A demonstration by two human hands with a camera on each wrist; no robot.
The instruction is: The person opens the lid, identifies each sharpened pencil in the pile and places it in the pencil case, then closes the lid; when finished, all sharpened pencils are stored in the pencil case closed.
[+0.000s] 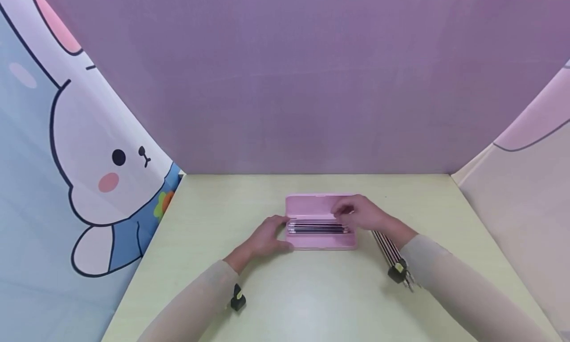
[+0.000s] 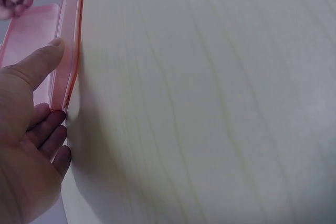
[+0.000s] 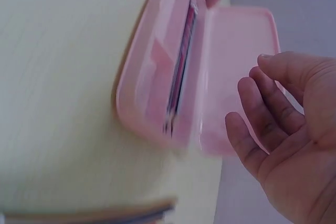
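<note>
An open pink pencil case [image 1: 320, 242] lies on the table with its lid [image 1: 309, 206] folded back to the far side. Several dark pencils [image 1: 317, 228] lie lengthwise in its tray, also visible in the right wrist view. My left hand [image 1: 265, 238] grips the case's left end; in the left wrist view the thumb lies on the side wall and the fingers curl at the corner. Over the right part of the lid, my right hand [image 1: 360, 212] hovers with loosely bent fingers [image 3: 252, 95] and nothing between them.
More pencils [image 1: 385, 248] lie in a slanted bundle on the table [image 1: 303, 297], right of the case and partly beneath my right wrist. A purple wall [image 1: 311, 84] stands behind the table, with a rabbit-print cloth [image 1: 98, 154] at left.
</note>
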